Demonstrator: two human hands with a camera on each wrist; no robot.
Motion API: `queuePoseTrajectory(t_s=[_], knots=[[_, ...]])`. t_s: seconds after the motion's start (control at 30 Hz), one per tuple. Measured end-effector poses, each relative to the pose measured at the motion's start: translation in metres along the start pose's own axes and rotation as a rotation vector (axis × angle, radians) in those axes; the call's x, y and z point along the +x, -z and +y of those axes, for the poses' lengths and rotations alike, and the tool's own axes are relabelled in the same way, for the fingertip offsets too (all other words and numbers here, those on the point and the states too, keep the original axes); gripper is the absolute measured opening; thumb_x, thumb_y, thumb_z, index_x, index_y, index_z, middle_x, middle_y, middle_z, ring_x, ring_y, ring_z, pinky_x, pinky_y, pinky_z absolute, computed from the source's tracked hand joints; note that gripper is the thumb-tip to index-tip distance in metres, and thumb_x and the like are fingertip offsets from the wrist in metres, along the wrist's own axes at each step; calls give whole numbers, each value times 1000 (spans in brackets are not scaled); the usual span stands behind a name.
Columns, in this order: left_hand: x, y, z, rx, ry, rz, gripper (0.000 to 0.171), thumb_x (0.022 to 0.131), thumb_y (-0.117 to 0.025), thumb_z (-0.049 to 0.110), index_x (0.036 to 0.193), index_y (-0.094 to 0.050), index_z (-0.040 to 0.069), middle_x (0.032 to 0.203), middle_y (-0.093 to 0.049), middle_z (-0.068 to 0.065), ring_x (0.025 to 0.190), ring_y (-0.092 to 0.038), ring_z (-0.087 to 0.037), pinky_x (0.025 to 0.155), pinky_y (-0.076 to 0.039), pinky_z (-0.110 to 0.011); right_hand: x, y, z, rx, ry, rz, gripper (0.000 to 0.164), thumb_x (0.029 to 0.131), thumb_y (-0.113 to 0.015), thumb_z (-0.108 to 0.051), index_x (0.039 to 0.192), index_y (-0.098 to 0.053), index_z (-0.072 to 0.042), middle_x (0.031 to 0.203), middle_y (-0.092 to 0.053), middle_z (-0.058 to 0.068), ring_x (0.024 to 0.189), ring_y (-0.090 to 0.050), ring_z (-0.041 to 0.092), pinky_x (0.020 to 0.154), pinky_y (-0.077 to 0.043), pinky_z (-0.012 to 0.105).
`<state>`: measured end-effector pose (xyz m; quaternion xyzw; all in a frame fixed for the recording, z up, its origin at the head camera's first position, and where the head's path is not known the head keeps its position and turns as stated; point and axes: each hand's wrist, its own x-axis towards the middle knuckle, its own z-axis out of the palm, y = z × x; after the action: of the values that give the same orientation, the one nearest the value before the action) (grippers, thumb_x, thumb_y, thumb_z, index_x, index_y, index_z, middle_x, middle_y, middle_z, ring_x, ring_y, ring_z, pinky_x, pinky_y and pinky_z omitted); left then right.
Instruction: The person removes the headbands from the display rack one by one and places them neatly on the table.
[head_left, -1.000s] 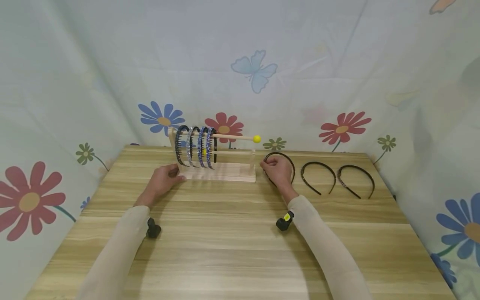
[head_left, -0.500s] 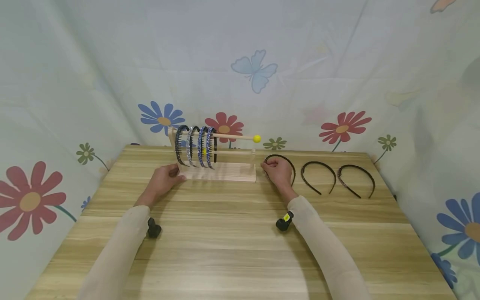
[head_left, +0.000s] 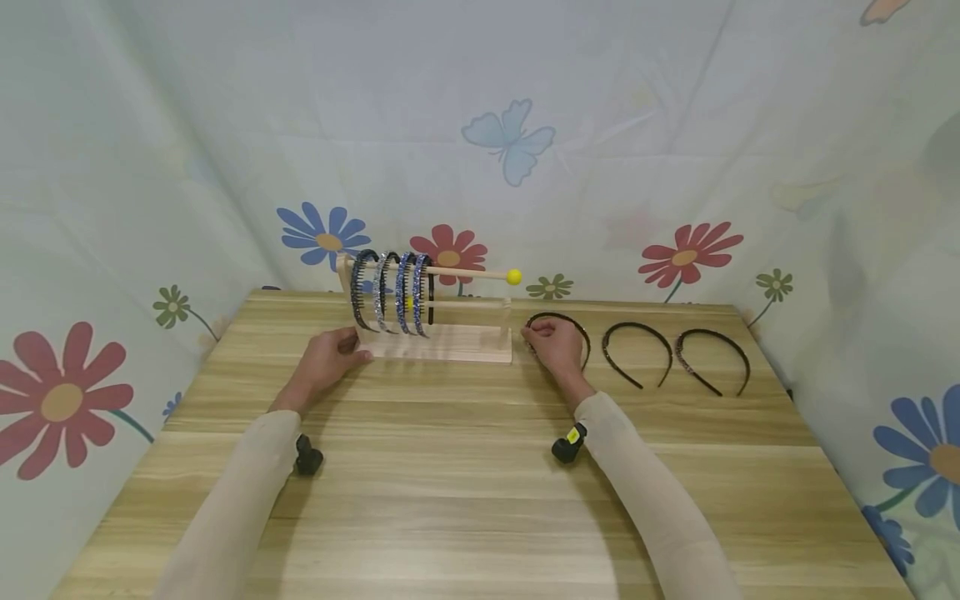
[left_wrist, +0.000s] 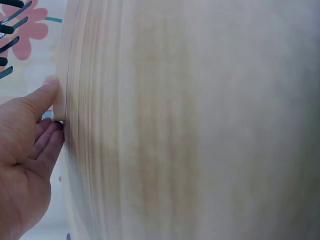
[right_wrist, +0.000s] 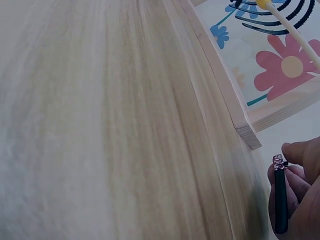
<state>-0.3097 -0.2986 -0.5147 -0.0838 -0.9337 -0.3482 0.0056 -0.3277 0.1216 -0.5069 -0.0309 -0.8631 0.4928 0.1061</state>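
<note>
At the left end of a pale wooden headband stand [head_left: 465, 346], my left hand [head_left: 324, 362] grips the base, thumb against its edge in the left wrist view and fingers round the end. Several toothed headbands [head_left: 402, 296], one black and others with silver or blue glitter, hang on the stand's upper rod. Right of the base, my right hand [head_left: 557, 346] pinches a thin black headband [right_wrist: 281, 205] by a glittery pinkish part of its band. That headband's arc rises behind the hand in the head view; its lower part is covered by the hand.
Two more black headbands lie on the wooden table [head_left: 450, 500] at the right: a plain-looking one [head_left: 637, 327] and one with a sparkly side [head_left: 684, 362]. The stand's upper rod ends in a yellow ball [head_left: 513, 277] pointing right. A flower-patterned curtain [head_left: 600, 125] hangs behind.
The top of the held headband's arc has dropped slightly, while my right hand stays nearly in place. My left hand and the stand have not visibly moved.
</note>
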Motion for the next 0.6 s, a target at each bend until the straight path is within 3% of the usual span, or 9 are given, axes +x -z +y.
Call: queuePoseTrajectory(t_s=[0.27,0.47,0.6], knots=[[2,0,0,9,-11,5,68,95,-75,32,146,-50,-6,143,-56,-26,131,-56,-42,112,-45,-55,1,7,2,-21,-19,-25,24,92,-78,-30,100,-79,-7,96,-78,11,87,-73,27,81,-60,45],[3,-1,1,4,-14,9,67,95,-75,30,146,-50,-6,143,-56,-26,131,-56,-43,112,-44,-56,2,18,-7,83,-84,-61,24,94,-76,-31,106,-76,-10,101,-76,9,92,-71,24,78,-60,38],[3,-1,0,-3,-7,5,68,95,-76,30,147,-49,-6,144,-55,-25,131,-56,-43,112,-44,-55,1,28,-15,150,-33,-74,29,95,-76,-29,113,-74,-7,105,-76,11,93,-73,27,77,-62,35]])
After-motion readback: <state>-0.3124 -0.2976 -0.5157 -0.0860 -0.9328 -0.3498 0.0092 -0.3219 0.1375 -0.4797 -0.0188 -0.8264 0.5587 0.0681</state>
